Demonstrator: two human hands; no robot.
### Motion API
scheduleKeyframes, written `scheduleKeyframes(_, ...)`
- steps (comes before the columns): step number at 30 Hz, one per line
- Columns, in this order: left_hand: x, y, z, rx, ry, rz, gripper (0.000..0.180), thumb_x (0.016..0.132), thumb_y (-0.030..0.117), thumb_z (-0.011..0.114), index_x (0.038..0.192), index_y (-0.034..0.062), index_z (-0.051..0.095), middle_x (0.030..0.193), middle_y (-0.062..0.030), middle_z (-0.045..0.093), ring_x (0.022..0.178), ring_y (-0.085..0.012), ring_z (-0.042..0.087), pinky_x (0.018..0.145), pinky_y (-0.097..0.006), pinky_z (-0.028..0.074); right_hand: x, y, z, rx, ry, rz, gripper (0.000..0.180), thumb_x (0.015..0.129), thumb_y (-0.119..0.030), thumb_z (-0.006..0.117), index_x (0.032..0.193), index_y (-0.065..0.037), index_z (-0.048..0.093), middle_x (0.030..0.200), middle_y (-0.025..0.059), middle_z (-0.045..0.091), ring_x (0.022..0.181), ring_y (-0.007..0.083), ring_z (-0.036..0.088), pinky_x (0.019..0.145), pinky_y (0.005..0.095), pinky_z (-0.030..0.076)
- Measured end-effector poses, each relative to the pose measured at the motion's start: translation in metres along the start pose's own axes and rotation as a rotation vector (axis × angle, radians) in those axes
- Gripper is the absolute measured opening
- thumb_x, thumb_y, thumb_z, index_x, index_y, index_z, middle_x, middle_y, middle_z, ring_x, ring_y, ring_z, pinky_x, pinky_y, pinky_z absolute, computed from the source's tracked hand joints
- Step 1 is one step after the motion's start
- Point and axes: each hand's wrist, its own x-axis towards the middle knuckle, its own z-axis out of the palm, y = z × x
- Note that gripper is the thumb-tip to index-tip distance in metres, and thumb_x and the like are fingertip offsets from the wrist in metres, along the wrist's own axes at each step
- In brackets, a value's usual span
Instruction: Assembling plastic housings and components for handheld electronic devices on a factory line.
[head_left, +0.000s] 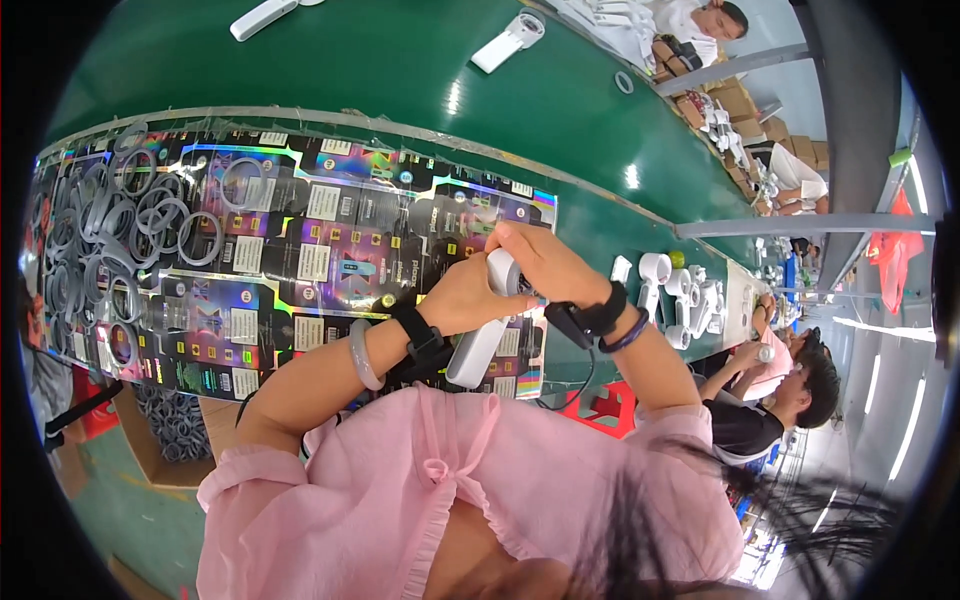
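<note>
Both hands are closed around a white handheld fan [480, 352] just in front of my chest. Its long handle slants down toward me, and its upper end is mostly covered by my fingers. My left hand [466, 297] wraps it from the left side. From the right, my right hand [548, 264] grips the upper end, its thumb reaching across toward the left hand. Below them lies a shiny printed sheet [323, 263] covering the bench. Loose grey rings [200, 238] are heaped on the sheet's left part.
More white fans [680, 295] stand on the bench at right. A white fan [508, 42] and a grey ring [624, 82] lie on the green belt [380, 70] beyond. A cardboard box [165, 430] of grey rings sits lower left. Co-workers [745, 425] sit to the right.
</note>
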Motion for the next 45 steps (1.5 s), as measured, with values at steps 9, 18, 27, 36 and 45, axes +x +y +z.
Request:
scheduleKeyframes(9,0.007,-0.023,0.005,0.044,0.005,-0.083,0.046,0.072,0.039,0.073,0.091,-0.0021,0.064,0.076,-0.0115,0.068,0.069,-0.0235,0.068,0.062,-0.033,0.051,0.013,0.022,0.018,-0.101,-0.050,0.054,0.046,0.098,-0.029,0.033,0.082,0.001,0.064,0.079,0.0193,0.064,0.075,0.0370,0.060,0.074,0.0406,0.047)
scheduleKeyframes(18,0.015,-0.022,-0.002,-0.153,0.026,-0.082,0.041,0.073,0.030,0.075,0.090,-0.0041,0.062,0.076,-0.0110,0.067,0.062,-0.0192,0.066,0.057,-0.032,0.053,0.026,0.033,0.016,-0.249,-0.011,0.003,0.045,0.096,-0.026,0.033,0.079,0.001,0.065,0.081,0.0161,0.067,0.077,0.0316,0.064,0.075,0.0378,0.048)
scheduleKeyframes(27,-0.012,0.019,0.000,-0.088,0.177,0.223,0.068,0.072,0.024,0.080,0.121,-0.0032,0.041,0.109,-0.0184,0.060,0.098,-0.0264,0.063,0.084,-0.035,0.050,-0.022,-0.009,0.011,0.701,0.431,0.126,0.066,0.101,-0.048,0.023,0.098,0.004,0.065,0.091,0.0127,0.067,0.083,0.0196,0.063,0.079,0.0309,0.048)
scheduleKeyframes(36,-0.015,0.043,0.010,-0.059,0.256,0.726,0.065,0.083,0.026,0.068,0.131,-0.0011,0.034,0.118,-0.0199,0.043,0.114,-0.0330,0.043,0.099,-0.041,0.035,-0.031,-0.045,0.004,0.198,0.900,-0.401,0.050,0.098,-0.031,0.031,0.089,0.005,0.065,0.083,0.0179,0.064,0.073,0.0283,0.060,0.067,0.0350,0.047)
scheduleKeyframes(45,-0.013,0.074,0.018,-0.083,0.733,0.878,0.030,0.100,0.025,0.039,0.099,-0.0015,0.054,0.088,-0.0091,0.055,0.079,-0.0165,0.053,0.073,-0.031,0.043,-0.027,-0.083,0.017,0.013,1.120,-0.572,0.039,0.097,-0.026,0.040,0.091,0.004,0.065,0.084,0.0189,0.064,0.075,0.0344,0.062,0.067,0.0391,0.049)
